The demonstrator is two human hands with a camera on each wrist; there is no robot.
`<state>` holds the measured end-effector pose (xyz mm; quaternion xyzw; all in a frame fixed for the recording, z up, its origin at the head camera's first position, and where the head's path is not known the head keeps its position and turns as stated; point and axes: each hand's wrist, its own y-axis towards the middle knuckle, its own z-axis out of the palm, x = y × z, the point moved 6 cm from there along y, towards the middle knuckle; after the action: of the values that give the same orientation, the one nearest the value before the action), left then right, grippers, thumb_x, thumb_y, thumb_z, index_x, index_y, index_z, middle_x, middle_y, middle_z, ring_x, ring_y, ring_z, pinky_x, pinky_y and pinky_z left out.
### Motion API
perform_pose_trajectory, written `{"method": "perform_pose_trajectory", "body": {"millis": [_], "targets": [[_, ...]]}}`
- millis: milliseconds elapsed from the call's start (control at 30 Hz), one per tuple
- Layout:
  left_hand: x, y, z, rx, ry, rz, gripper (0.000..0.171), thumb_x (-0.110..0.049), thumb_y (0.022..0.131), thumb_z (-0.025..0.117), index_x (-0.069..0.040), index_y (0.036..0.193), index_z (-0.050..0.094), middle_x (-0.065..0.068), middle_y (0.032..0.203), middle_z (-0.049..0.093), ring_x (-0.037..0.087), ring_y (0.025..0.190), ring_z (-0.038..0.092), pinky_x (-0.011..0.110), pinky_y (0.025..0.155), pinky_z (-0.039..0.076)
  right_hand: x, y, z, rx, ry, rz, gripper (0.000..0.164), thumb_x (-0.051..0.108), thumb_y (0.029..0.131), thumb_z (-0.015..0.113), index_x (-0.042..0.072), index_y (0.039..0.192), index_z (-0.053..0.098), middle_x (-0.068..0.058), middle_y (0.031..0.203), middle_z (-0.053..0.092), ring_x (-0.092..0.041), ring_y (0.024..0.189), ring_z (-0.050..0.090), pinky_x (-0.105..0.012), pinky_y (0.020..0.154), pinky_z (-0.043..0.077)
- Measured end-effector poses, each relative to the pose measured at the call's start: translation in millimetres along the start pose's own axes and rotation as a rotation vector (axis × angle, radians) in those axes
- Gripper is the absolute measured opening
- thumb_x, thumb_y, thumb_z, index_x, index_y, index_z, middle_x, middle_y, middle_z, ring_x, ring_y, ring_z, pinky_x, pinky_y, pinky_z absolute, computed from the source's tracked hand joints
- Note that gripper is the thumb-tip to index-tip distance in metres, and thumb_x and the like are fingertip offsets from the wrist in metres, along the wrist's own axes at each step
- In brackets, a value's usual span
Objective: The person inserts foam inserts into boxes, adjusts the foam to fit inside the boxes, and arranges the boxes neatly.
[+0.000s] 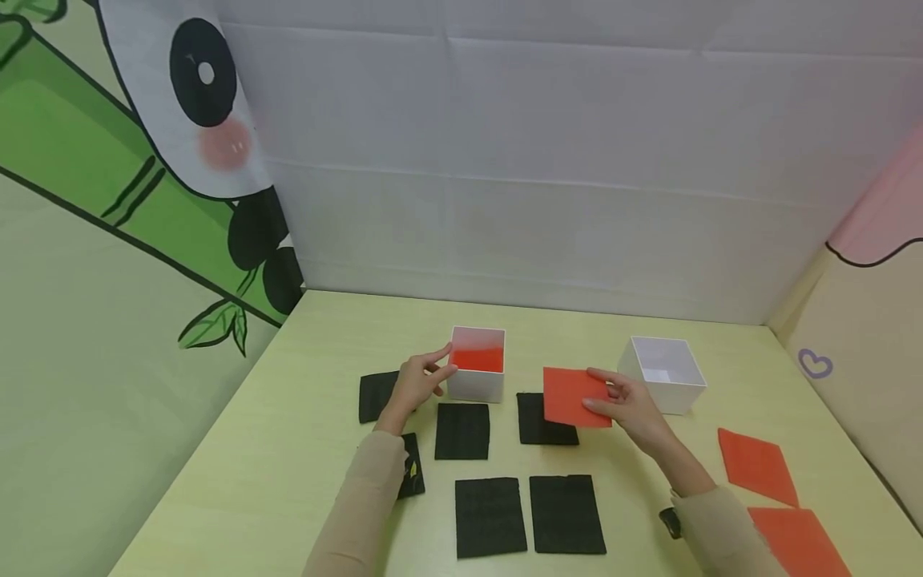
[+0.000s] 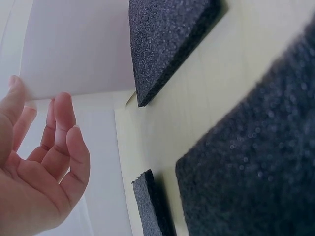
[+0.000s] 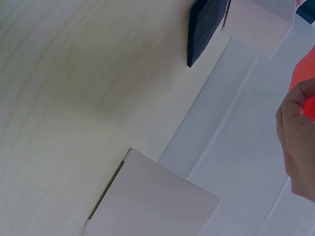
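Observation:
On the table stands a white open-topped box (image 1: 475, 388) with an orange foam sheet (image 1: 479, 360) inside. My left hand (image 1: 418, 382) holds that box at its left side, thumb towards the front corner; in the left wrist view the other fingers of the hand (image 2: 47, 162) are bent by the box wall (image 2: 78, 49). An orange foam square (image 1: 573, 397) is pinched between the thumb and fingers of my right hand (image 1: 634, 407), raised over a black foam square (image 1: 534, 429). The right wrist view catches only part of the hand (image 3: 298, 132) and of the orange square (image 3: 304, 71).
A second white box (image 1: 674, 394) stands right of my right hand. Several black foam squares (image 1: 462, 431) lie across the middle and front of the table. Two orange squares (image 1: 759, 467) lie at the right, and a small black object (image 1: 671, 523) is beside the right sleeve.

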<state>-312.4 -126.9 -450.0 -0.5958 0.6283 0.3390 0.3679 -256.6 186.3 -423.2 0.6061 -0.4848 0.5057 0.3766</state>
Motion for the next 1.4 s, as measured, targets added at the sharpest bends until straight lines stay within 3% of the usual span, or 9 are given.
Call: {"method": "perform_pose_trajectory", "body": {"millis": [267, 500, 733, 867, 1067, 1233, 1400], "targets": [[1.6, 0.5, 1.0, 0.005, -0.017, 0.001, 0.050, -0.029, 0.082, 0.063, -0.021, 0.130, 0.048, 0.008, 0.080, 0.056, 0.027, 0.059, 0.059, 0.026, 0.046, 0.031, 4, 12, 10, -0.009, 0.006, 0.000, 0.061, 0.007, 0.082, 0.064, -0.007, 0.133, 0.035, -0.029, 0.125, 0.042, -0.017, 0.092, 0.057, -0.023, 0.072, 0.047], [-1.6, -2.2, -0.7, 0.003, -0.023, 0.063, 0.052, -0.037, 0.081, 0.063, -0.022, 0.129, 0.049, 0.009, 0.078, 0.055, 0.022, 0.054, 0.057, 0.028, 0.045, 0.031, 5, 24, 19, -0.004, 0.028, -0.017, 0.060, 0.006, 0.083, 0.062, -0.005, 0.135, 0.034, -0.027, 0.129, 0.040, -0.030, 0.107, 0.049, -0.023, 0.076, 0.046], [1.3, 0.1, 0.3, 0.001, -0.024, 0.023, 0.050, -0.030, 0.082, 0.064, -0.020, 0.129, 0.050, 0.009, 0.079, 0.056, 0.024, 0.056, 0.058, 0.027, 0.046, 0.031, 7, 36, 31, 0.035, 0.082, -0.058, 0.056, 0.002, 0.087, 0.056, -0.007, 0.136, 0.029, -0.027, 0.133, 0.033, -0.035, 0.117, 0.039, -0.023, 0.079, 0.044], [0.1, -1.4, -0.8, -0.002, -0.020, 0.056, 0.051, -0.035, 0.081, 0.064, -0.022, 0.129, 0.050, 0.009, 0.077, 0.055, 0.021, 0.053, 0.056, 0.028, 0.045, 0.031, 11, 41, 39, 0.042, 0.088, -0.075, 0.053, -0.001, 0.088, 0.052, -0.008, 0.135, 0.029, -0.028, 0.133, 0.033, -0.036, 0.118, 0.038, -0.023, 0.080, 0.044], [1.9, -0.6, -0.8, 0.001, -0.025, 0.029, 0.051, -0.032, 0.081, 0.064, -0.024, 0.129, 0.049, 0.008, 0.077, 0.056, 0.024, 0.056, 0.058, 0.027, 0.046, 0.031, 20, 47, 48, -0.002, 0.041, -0.083, 0.051, -0.002, 0.088, 0.052, -0.007, 0.135, 0.032, -0.030, 0.126, 0.041, -0.033, 0.107, 0.049, -0.025, 0.078, 0.046], [2.6, 1.3, 0.5, 0.001, -0.014, 0.013, 0.051, -0.029, 0.082, 0.064, -0.023, 0.130, 0.048, 0.007, 0.077, 0.055, 0.028, 0.058, 0.058, 0.026, 0.045, 0.030, 25, 55, 54, -0.042, 0.085, -0.048, 0.060, -0.002, 0.087, 0.053, -0.002, 0.139, 0.023, -0.031, 0.116, 0.049, -0.024, 0.090, 0.060, -0.027, 0.074, 0.048], [1.9, 0.8, -0.1, -0.003, -0.022, 0.012, 0.051, -0.029, 0.082, 0.064, -0.022, 0.130, 0.048, 0.007, 0.077, 0.055, 0.028, 0.057, 0.059, 0.026, 0.046, 0.030, 29, 63, 59, -0.095, 0.136, -0.023, 0.068, -0.003, 0.085, 0.057, 0.002, 0.140, 0.017, -0.032, 0.108, 0.053, -0.016, 0.077, 0.062, -0.024, 0.070, 0.048]]}}
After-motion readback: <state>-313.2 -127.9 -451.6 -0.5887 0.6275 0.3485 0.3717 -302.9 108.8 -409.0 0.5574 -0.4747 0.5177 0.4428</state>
